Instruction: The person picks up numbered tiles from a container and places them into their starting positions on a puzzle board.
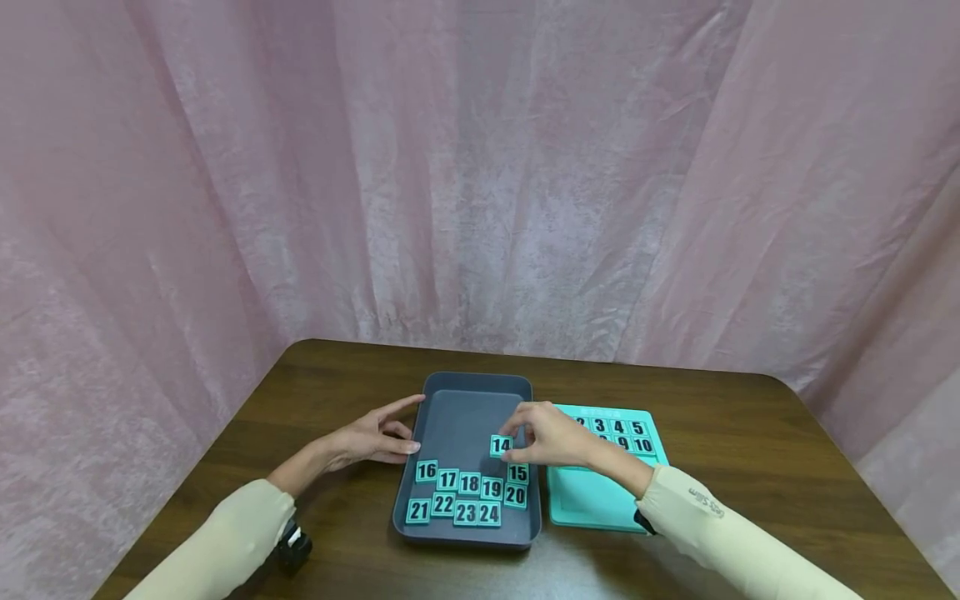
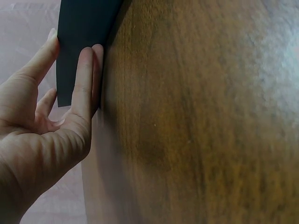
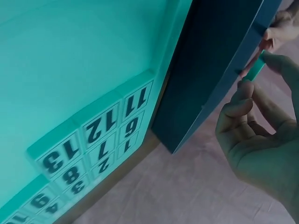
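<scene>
My right hand pinches a turquoise number tile marked 14 between thumb and fingers, over the right half of a dark grey tray. From the right wrist view, the tile is seen edge-on, held up at the fingertips. My left hand rests against the tray's left side, its fingers fairly straight. In the left wrist view, fingertips press the outer wall of the tray. Tiles 15 to 24 lie in the tray's near part, including tile 16 and tile 20.
Right of the tray lies a turquoise number board, partly covered by my right forearm. Tiles 1 to 13 fill its far rows, tile 13 ending the row. Both stand on a brown wooden table before a pink curtain.
</scene>
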